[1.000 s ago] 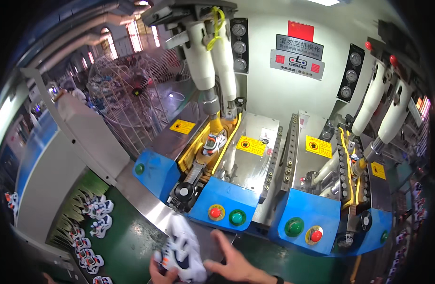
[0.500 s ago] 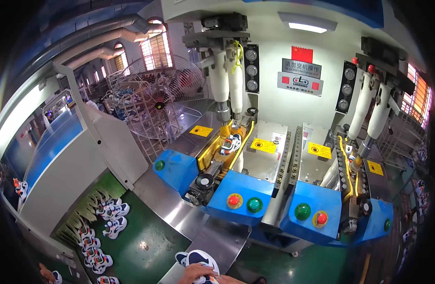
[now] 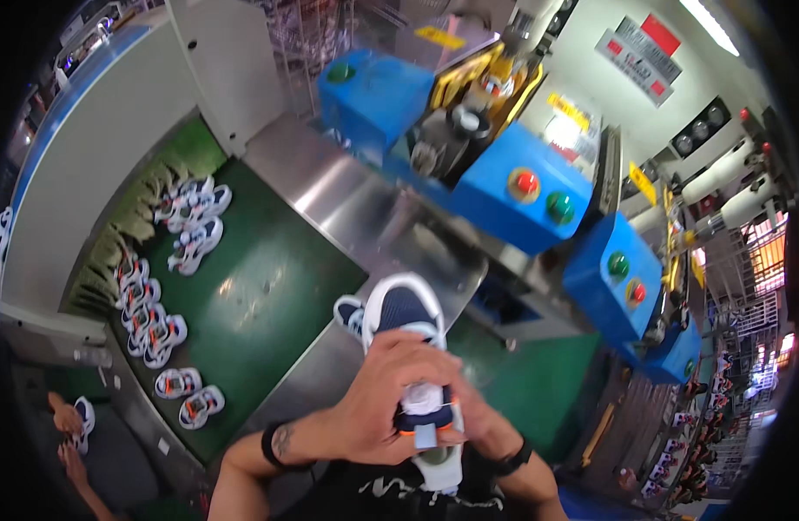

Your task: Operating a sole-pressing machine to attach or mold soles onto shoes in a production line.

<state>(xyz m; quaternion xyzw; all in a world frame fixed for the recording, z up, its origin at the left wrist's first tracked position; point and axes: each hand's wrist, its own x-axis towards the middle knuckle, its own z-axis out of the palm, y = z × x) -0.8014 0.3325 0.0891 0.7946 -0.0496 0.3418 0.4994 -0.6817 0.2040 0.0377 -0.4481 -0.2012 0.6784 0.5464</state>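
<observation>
At the near end of the steel ledge (image 3: 321,187), low centre of view: one white-and-navy sneaker (image 3: 406,311) in both hands, toe pointing away from the wearer, heel end toward the body. Left hand (image 3: 378,391) clamped over the instep, knuckles up; right hand (image 3: 474,410) wrapped on the other flank, its fingertips partly hidden. The two hands sit close together around the shoe. Orange trim and pale material show at the ankle opening. Dark bands on both wrists.

Just left of the held toe, a second shoe (image 3: 350,314), mostly covered; cannot tell whether it rests on the steel.

To the left, a green belt (image 3: 269,260) carries more sneakers (image 3: 141,304) near a bristle curtain (image 3: 113,247). Lower left corner: a co-worker's hand (image 3: 67,418) beside another shoe (image 3: 85,425).

Beyond the ledge, a blue machine housing (image 3: 495,187) bears a red button (image 3: 525,182) and a green button (image 3: 559,207). A similar blue housing (image 3: 601,282) stands to its right.
</observation>
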